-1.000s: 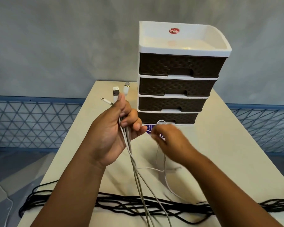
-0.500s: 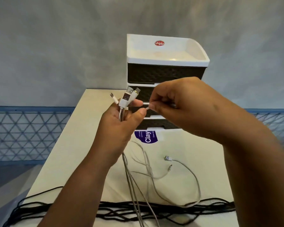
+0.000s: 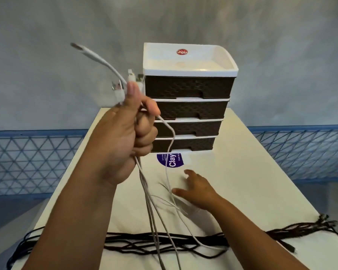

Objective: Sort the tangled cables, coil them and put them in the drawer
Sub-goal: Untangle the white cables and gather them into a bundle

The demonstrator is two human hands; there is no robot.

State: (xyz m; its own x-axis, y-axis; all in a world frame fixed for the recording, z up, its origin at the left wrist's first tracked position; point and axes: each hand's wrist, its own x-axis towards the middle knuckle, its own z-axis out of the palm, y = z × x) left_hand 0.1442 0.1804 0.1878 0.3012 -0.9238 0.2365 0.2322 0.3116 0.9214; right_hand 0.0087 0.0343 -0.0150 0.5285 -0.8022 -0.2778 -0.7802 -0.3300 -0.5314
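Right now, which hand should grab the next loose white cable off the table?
Right hand: it's open, low over the loose white cables on the table. The left hand is raised, already gripping a bundle of plug ends.

There is only one view, from a camera worn on the person's head. It looks forward and down along the table [image 3: 252,184], from above its near edge toward its far edge, where the drawer unit [image 3: 187,98] stands before a grey wall [image 3: 47,36]. The camera is close: both forearms enter from the bottom of the frame. The wide lens bends the table edges.
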